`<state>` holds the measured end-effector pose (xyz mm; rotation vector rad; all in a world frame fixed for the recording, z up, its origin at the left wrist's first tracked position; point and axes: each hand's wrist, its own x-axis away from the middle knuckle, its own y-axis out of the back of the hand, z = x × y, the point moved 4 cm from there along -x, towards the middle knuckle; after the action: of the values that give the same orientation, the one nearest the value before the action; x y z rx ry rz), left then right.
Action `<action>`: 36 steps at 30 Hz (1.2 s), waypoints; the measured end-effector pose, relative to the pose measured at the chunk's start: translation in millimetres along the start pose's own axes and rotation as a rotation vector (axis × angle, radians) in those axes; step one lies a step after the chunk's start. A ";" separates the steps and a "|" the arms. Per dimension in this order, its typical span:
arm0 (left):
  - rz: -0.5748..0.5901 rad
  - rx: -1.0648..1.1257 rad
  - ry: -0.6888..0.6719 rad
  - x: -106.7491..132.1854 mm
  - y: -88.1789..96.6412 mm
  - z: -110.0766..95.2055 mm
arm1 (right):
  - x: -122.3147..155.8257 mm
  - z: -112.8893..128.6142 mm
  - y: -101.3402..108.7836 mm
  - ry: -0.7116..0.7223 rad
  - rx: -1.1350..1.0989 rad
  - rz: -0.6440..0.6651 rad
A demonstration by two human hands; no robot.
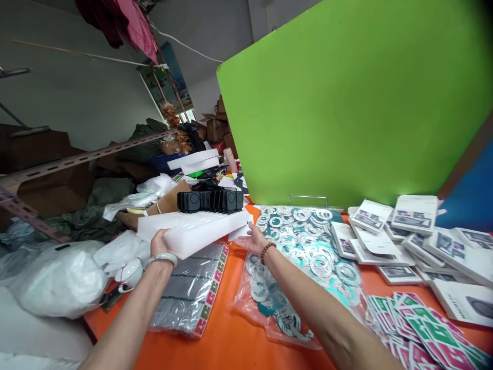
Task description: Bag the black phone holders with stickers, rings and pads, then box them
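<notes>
I hold a white foam tray point(192, 230) above the orange table point(227, 339). A row of small black devices point(210, 200) stands along the tray's far edge. My left hand point(158, 243), with a pale bangle on the wrist, grips the tray's near left corner. My right hand point(252, 239), with a brown bead bracelet, supports the tray's right end from below, fingers partly hidden under it. Under the tray lies a plastic-wrapped pack of grey items point(190, 290).
A clear bag of silver rings point(304, 252) lies right of the tray. White boxes point(414, 213) and green-red cards point(419, 324) fill the right side. A green board point(358, 103) stands behind. Plastic bags point(61, 280) and clutter sit at left.
</notes>
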<state>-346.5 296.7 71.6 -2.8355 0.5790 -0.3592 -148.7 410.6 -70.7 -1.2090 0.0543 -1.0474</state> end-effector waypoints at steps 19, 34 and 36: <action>0.349 -0.021 0.269 181.3 46.7 18.5 | 48.7 7.8 -13.8 0.171 -0.065 0.125; 0.605 -0.031 0.478 174.8 78.9 24.8 | 111.2 14.7 6.7 0.314 -0.172 -0.008; 0.480 -0.006 0.604 153.1 85.9 31.1 | 119.9 20.3 4.6 0.335 -0.167 0.008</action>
<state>-231.6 162.4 48.8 -2.4447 1.3294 -1.1150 -67.9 343.8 -9.0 -1.1694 0.4138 -1.2494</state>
